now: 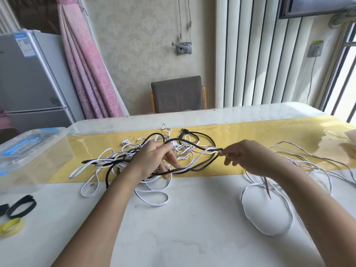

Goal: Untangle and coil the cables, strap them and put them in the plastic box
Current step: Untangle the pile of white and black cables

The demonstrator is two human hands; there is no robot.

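Observation:
A tangle of white and black cables lies in the middle of the table on a yellow runner. My left hand is in the tangle, its thumb and forefinger pinching a black cable loop, the other fingers pointing down. My right hand pinches a doubled bend of black and white cable and holds it taut to the right. A thin white cable trails from under my right wrist in a loose loop. The clear plastic box with blue clips stands at the left.
Black straps and a yellow strap lie at the near left edge. More thin white cable spreads to the right. A chair stands behind the table and a fridge at the far left.

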